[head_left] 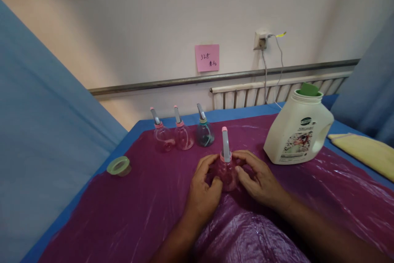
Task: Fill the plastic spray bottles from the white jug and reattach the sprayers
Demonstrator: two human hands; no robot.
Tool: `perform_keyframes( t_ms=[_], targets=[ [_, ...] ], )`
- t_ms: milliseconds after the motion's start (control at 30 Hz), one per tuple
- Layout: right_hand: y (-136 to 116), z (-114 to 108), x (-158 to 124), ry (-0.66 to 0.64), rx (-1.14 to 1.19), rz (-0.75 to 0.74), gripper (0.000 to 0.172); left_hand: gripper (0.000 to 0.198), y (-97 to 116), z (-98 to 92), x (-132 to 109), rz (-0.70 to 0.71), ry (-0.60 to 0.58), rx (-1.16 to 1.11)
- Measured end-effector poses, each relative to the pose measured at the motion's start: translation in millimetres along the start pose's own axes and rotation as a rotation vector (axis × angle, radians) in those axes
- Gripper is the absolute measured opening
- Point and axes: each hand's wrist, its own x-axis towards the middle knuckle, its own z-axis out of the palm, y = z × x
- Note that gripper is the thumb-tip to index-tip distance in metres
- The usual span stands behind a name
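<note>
I see the spray bottle (228,177) standing on the purple plastic sheet (147,209), directly between the person's two hands and in front of a row of similar bottles. Its body is rounded and see-through, tinted by the purple behind and beneath it, and whatever is inside is too dim for me to make out. A pink collar (225,157) rings the neck, and above it rises a slim grey lever (225,143) with a pink tip (224,129). The bottle is upright, base down, its long axis running close to vertical; from my view the lever points up and leans very slightly left at the top. I cannot tell which way the nozzle faces. The left hand (201,191) and the right hand (261,179) hold it from either side, fingers curved in around the neck and thumbs lower against the body; how firmly they press, I cannot tell. Well behind, to the left, stand two pink-collared bottles (184,136) and a teal bottle (205,135), while a large cream jug (295,131) stands to the right.
</note>
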Motion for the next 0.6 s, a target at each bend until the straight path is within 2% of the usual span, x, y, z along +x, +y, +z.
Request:
perform_keyframes(
  t_ms=[233, 400, 600],
  targets=[
    [0.6, 1.2, -0.5, -0.015, 0.015, 0.000, 0.038, 0.057, 1.3, 0.4, -1.5, 0.021, -0.005, -0.018],
    [-1.1, 1.6, -0.1, -0.006, 0.013, -0.001, 0.038, 0.045, 2.8, -1.0, -2.9, -0.028, -0.048, -0.017],
    [-1.7, 1.2, 0.4, -0.015, 0.017, -0.001, 0.038, 0.038, 4.8, -0.9, -2.5, -0.007, -0.030, 0.006]
  ],
)
